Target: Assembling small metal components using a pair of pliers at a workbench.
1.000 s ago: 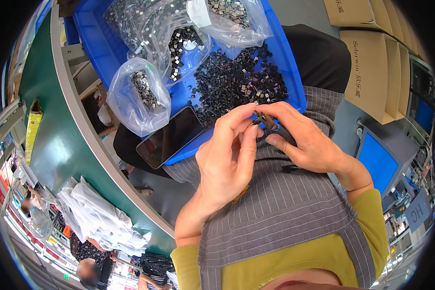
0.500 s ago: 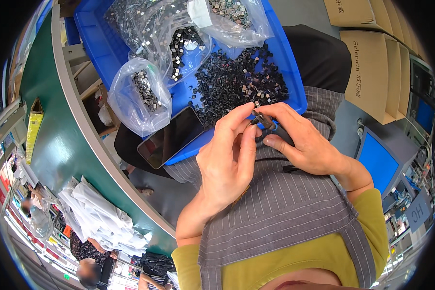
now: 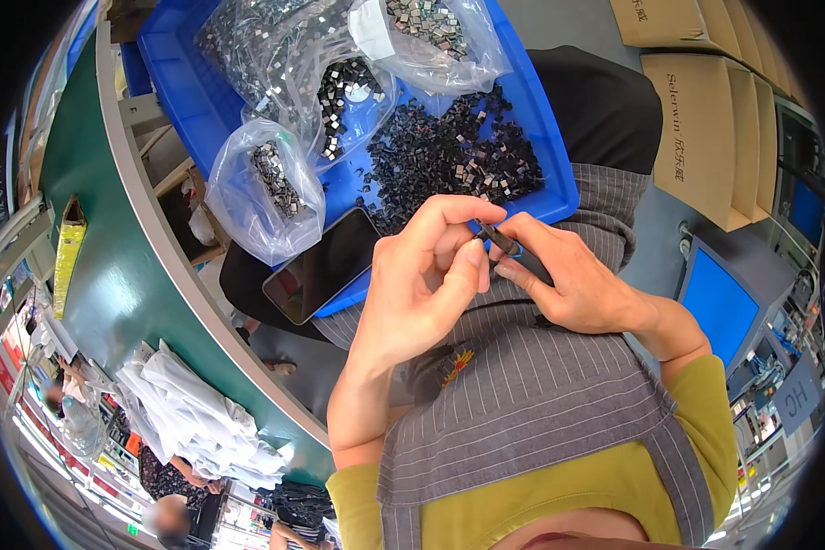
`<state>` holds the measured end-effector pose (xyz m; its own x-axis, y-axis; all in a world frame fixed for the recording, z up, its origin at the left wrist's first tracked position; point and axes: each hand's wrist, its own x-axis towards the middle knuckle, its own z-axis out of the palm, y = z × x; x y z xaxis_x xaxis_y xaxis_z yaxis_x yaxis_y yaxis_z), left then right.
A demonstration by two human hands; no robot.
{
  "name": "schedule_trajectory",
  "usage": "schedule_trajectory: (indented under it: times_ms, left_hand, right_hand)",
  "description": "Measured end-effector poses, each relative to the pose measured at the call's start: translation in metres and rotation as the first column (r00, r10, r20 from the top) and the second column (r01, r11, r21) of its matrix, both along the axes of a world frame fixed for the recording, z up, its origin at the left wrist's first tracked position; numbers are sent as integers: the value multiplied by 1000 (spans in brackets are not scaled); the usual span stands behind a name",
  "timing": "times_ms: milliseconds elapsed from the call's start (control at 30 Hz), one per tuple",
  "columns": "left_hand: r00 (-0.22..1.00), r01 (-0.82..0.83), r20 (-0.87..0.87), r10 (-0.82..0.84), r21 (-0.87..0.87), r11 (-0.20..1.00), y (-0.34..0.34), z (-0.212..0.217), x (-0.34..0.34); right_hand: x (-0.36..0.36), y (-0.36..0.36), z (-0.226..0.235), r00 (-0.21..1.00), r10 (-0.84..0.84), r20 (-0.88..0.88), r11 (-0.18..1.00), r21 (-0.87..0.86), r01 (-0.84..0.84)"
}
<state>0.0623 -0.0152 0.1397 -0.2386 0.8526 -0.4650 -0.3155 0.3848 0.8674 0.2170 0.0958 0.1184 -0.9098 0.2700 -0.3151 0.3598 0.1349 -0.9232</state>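
Note:
In my right hand (image 3: 582, 284) is a small pair of dark pliers (image 3: 500, 240) with a bit of blue near the grip; the fingers cover most of it. The tip of the pliers reaches to the fingertips of my left hand (image 3: 422, 284). My left thumb and forefinger pinch a tiny black piece (image 3: 481, 235), mostly hidden. Both hands are over my lap, at the near edge of a blue tray (image 3: 559, 137). A heap of small black parts (image 3: 431, 165) lies in the tray, some with shiny square faces.
Clear plastic bags (image 3: 238, 215) of small metallic parts are in the tray. A dark phone (image 3: 321, 266) rests on its near left corner. To the left curves a green table (image 3: 110, 247) with white cloth (image 3: 188, 412). Cardboard boxes (image 3: 697, 137) stand at the right.
My left hand has shifted slightly left, its forefinger now bent over the tip of the pliers. My right hand stays nearly in place, still gripping the pliers.

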Motion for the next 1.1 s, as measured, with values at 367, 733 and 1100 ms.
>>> schedule_trajectory:
  times_ms: [367,733,1100]
  left_hand:
    - [984,77,170,-55,-124,989,-6,-37,7]
    - [938,-238,313,148,271,933,-16,-36,14]
    - [817,-419,525,241,253,872,-15,-30,18]
  right_hand:
    - [7,8,-7,925,150,349,882,-470,34]
    - [7,7,11,990,94,108,958,-280,-60]
    - [10,5,7,998,43,-37,996,-76,-45]
